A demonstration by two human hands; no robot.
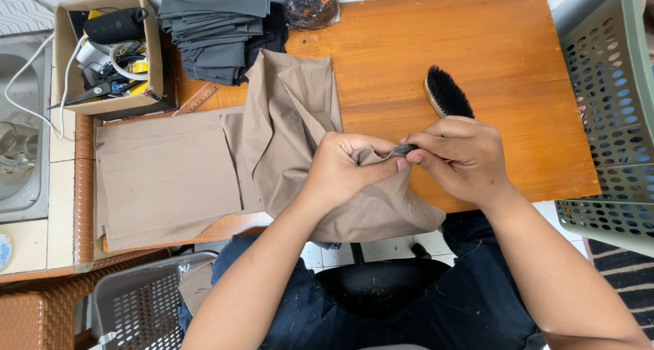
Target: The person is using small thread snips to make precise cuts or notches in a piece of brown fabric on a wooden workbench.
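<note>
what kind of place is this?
Likely a small tailoring or garment-finishing spot. The hands, left hand and right hand, work a tan garment on a wooden table, with a stack of folded grey cloth, a clothes brush and perforated plastic baskets around.

Both forearms reach in from below and converge. The left hand [344,169] is curled (thumb forward). The right hand [460,156] pinches, fingertips touching the left's.
</note>
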